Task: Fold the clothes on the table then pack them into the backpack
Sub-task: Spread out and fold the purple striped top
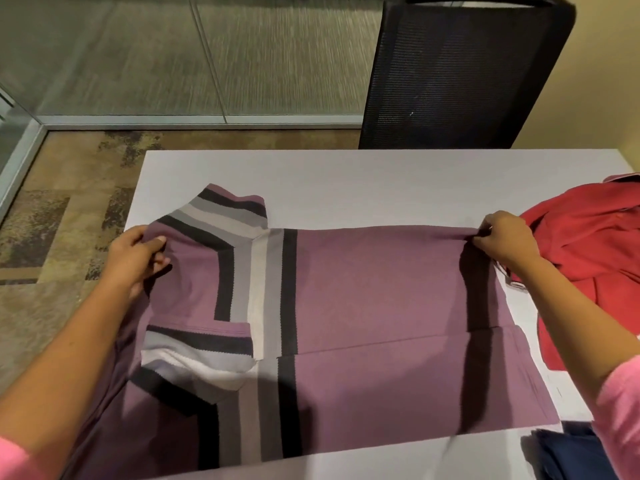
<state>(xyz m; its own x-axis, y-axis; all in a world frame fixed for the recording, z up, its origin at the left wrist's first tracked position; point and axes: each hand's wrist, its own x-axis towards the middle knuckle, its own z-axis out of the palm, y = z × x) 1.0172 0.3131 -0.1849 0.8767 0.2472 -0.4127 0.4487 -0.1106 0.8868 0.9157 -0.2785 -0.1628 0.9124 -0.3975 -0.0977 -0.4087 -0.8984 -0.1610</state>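
A purple shirt [374, 289] with black, grey and white stripes lies spread across the white table [346, 174]. Its far half is folded over toward me, leaving a straight fold along the far edge. My left hand [138, 258] grips the shirt's left end near the shoulder, thumb on top of the cloth. My right hand [505, 240] pinches the fold's right end at the hem. One striped sleeve sticks out beyond the far edge; the other lies folded on the near left part. No backpack is in view.
A red garment [588, 258] lies bunched at the table's right side, close to my right hand. A dark blue garment [575, 452] sits at the near right corner. A black mesh office chair [460, 74] stands behind the table. Carpet floor lies to the left.
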